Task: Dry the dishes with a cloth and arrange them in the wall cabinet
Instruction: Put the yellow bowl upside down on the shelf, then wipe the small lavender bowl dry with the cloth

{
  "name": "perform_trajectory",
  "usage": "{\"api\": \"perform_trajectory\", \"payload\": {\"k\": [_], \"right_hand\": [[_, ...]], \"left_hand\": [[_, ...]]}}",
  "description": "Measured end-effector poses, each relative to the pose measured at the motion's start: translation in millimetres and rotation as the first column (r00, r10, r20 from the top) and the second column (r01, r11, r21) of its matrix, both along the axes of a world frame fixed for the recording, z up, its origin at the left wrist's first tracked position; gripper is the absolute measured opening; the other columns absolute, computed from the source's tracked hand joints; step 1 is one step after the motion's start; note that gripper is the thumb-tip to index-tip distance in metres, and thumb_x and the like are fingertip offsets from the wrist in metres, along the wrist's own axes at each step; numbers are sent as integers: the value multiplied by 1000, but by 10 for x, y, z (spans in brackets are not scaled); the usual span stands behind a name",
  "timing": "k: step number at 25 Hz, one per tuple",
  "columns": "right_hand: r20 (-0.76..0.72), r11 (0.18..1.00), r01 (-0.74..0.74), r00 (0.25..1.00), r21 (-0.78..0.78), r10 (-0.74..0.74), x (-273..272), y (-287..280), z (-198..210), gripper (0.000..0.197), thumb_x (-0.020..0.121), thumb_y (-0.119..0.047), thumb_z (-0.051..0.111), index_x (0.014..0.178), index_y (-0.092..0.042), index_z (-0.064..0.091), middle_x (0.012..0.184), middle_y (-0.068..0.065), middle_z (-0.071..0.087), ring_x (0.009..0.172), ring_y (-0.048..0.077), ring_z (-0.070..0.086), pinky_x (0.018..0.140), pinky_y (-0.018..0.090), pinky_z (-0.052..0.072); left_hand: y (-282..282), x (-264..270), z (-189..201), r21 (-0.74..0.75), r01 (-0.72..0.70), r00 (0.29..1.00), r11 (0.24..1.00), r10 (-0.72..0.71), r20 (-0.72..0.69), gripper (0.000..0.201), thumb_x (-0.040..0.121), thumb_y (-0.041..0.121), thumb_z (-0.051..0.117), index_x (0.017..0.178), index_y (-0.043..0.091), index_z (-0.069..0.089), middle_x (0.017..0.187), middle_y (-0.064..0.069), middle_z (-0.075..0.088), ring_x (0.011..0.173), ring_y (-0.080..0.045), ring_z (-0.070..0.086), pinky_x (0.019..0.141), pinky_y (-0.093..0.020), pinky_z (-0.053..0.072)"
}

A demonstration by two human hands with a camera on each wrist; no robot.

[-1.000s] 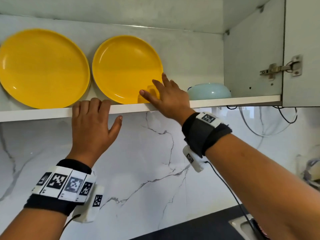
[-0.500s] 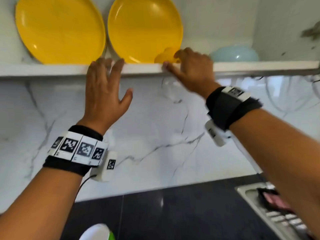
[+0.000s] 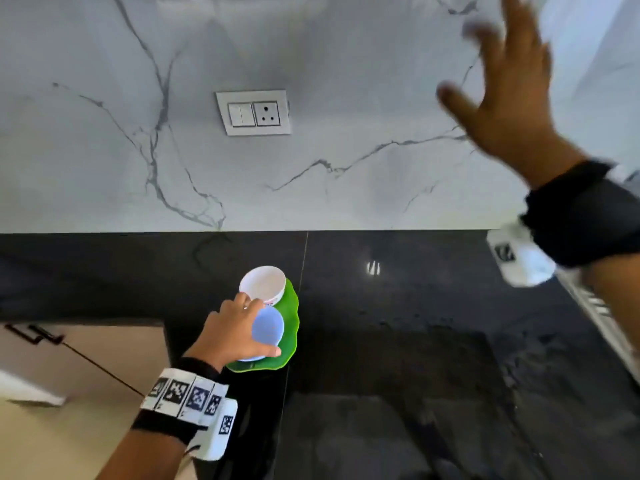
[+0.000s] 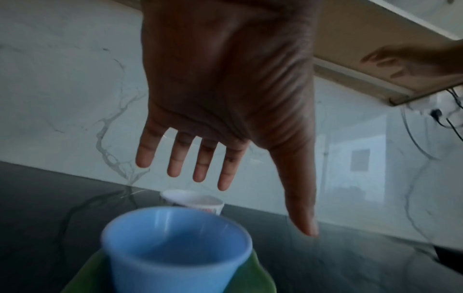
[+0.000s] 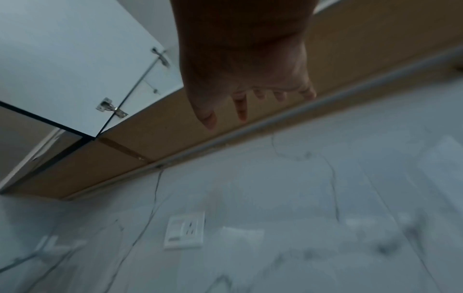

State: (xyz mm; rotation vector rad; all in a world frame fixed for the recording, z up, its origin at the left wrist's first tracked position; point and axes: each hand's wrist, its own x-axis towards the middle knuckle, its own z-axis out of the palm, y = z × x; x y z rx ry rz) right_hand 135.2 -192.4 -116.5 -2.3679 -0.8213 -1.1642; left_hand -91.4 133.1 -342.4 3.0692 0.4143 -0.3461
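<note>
Right in front, a white marble wall runs with grey veins, and set into it is a white switch plate with two rocker switches on its left half and a three-pin socket on its right. Below it lies a glossy black countertop, a thin seam running front to back through it, a light glinting off its surface. Lower left, there's a beige cupboard front with a dark handle.
</note>
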Motion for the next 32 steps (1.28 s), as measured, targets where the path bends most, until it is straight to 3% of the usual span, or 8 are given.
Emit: {"api": "perform_trajectory", "payload": {"k": [6, 12, 18, 21, 23, 25, 30, 32], "right_hand": [[-739, 958, 283, 639, -33, -214, -525, -753, -2067, 39, 86, -35, 69, 122, -20, 63, 154, 8, 31, 139, 37, 28, 110, 57, 27], [-754, 748, 651, 555, 132, -350, -1024, -2027, -2791, 28, 83, -14, 73, 110, -10, 69, 138, 18, 47, 128, 43, 40, 107, 38, 23], [-717, 519, 831, 486, 202, -499, -1107, -3209, -2705, 33, 86, -13, 61, 117, -1, 62, 128, 26, 49, 117, 46, 42, 103, 44, 31], [-750, 612, 780, 481, 132, -453, -885, -3550, -2660, 36, 88, -7, 63, 124, -1, 59, 127, 29, 49, 116, 46, 47, 100, 45, 36], [-798, 714, 700, 433, 5, -419, -644, -3704, -2733, 42, 90, -15, 65, 129, -6, 56, 129, 27, 48, 119, 45, 47, 99, 46, 37], [-853, 783, 601, 314, -162, -417, -440, -3809, -2890, 41, 92, -32, 60, 128, -15, 55, 132, 19, 46, 122, 38, 43, 97, 46, 37], [-882, 752, 621, 203, -221, -426, -309, -4052, -3269, 31, 92, -32, 52, 118, -20, 65, 129, 18, 44, 114, 38, 46, 99, 45, 37], [-862, 729, 672, 287, -130, -418, -339, -4071, -3145, 29, 86, -27, 55, 108, -15, 71, 123, 21, 50, 106, 38, 51, 95, 43, 42]], "left_hand": [[-57, -104, -479, 70, 61, 997, 996, -58, -45, 41, 86, 46, 63, 118, 19, 62, 123, 1, 61, 117, -22, 57, 88, -31, 45], [69, 45, -424, 176, 83, 995, 981, -71, -73, 24, 86, 25, 60, 107, 21, 69, 107, -4, 71, 101, -28, 66, 80, -33, 47], [-383, 461, 242, -242, 144, 959, 960, -75, 273, 21, 86, 48, 65, 79, 28, 62, 58, 4, 60, 54, -20, 59, 53, -26, 44], [-1281, 673, 428, -703, 295, 874, 647, 114, 472, 40, 83, 55, 56, 82, 16, 63, 68, 5, 56, 61, -11, 51, 64, -20, 40], [-1886, 768, 445, -937, 175, 906, 303, 322, 274, 30, 88, 38, 66, 104, 13, 66, 98, 0, 63, 93, -11, 58, 88, -29, 45], [-2277, 832, 350, -997, 66, 934, 28, 351, 72, 32, 82, 37, 70, 105, 15, 67, 107, -3, 66, 103, -18, 61, 83, -40, 50], [-2721, 941, 199, -991, 11, 936, -136, 351, -38, 52, 82, 33, 65, 127, 10, 58, 123, -3, 64, 116, -24, 58, 71, -39, 54], [-2866, 931, 288, -991, 46, 940, -123, 342, 1, 15, 94, 24, 60, 104, 18, 68, 96, 12, 71, 99, -13, 62, 73, -39, 51]]}}
